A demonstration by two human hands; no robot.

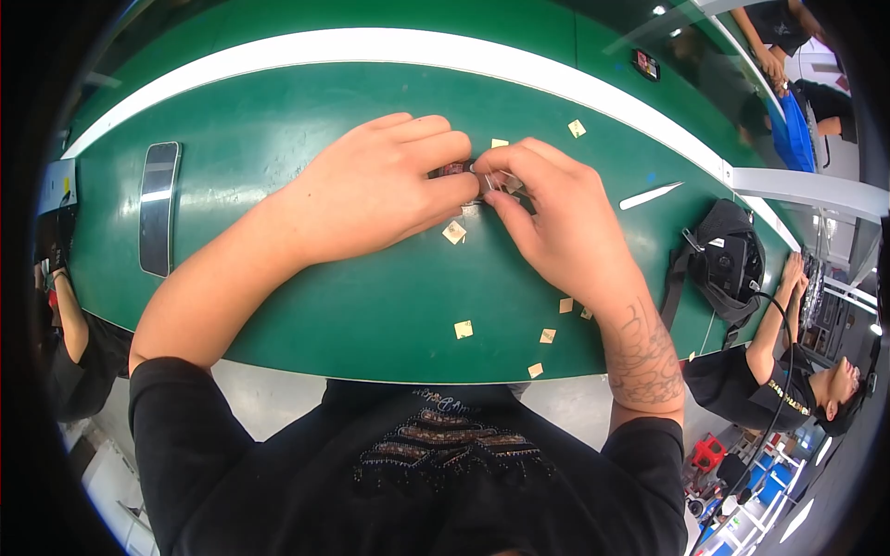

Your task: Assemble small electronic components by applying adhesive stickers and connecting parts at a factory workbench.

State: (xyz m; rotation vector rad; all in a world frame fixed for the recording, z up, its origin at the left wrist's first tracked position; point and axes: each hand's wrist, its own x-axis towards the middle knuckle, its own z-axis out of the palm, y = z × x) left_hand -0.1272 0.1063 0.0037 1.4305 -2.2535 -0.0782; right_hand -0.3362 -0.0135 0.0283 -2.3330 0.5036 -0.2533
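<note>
At the middle of the green table, my left hand (394,181) is closed over a small dark part with a reddish patch (451,170). My fingers hide most of that part, so its kind cannot be made out. Facing it from the right, my right hand (554,208) pinches a small piece of clear film (491,183) between thumb and forefinger, close to the dark part. A small pale yellow square (453,232) lies just below my left fingertips. Another pale square (500,144) shows beyond my hands.
A phone (159,208) lies at left. On the right are white pointed tweezers (651,195) and a black bag (728,259). Several pale squares, one here (464,329), are scattered nearby. A white bar (389,46) borders the far side. Other people work at both sides.
</note>
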